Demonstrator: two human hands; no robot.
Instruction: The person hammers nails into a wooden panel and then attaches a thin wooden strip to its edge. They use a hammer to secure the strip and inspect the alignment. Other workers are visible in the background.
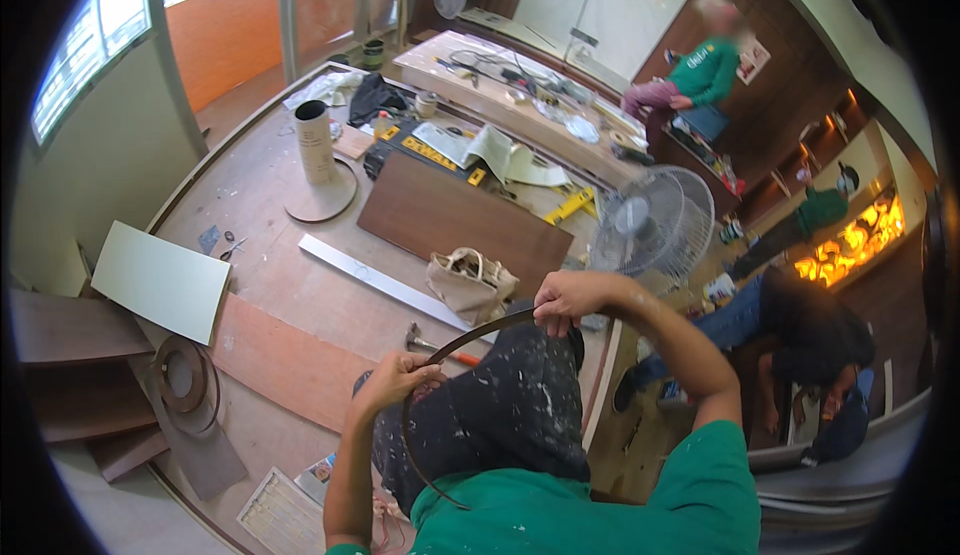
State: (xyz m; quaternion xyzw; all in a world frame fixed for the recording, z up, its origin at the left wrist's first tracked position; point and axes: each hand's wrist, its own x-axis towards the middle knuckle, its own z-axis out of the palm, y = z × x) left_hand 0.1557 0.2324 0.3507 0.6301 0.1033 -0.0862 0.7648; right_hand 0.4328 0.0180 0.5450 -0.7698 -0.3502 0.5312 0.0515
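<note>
A thin dark brown strip of edge banding (473,333) arches over my paint-spattered trousers. Its tail curls down from my left hand toward my lap. My left hand (398,383) is closed on the strip, thumb and fingers pinching it. Farther up and to the right, my right hand (568,300) grips the other end, with its fingers curled around it. Just beyond my left hand, a hammer (432,343) with a red handle lies on the work surface, partly hidden by the strip and my leg. A beige canvas bag (465,290) stands beyond the hammer.
Past the bag lie a dark brown board (450,213), a white strip (385,282) and a cardboard tube (314,145). Coiled banding (163,380) rests at left. A fan (650,223) stands at right. Several people occupy the right side, one (815,330) bending low.
</note>
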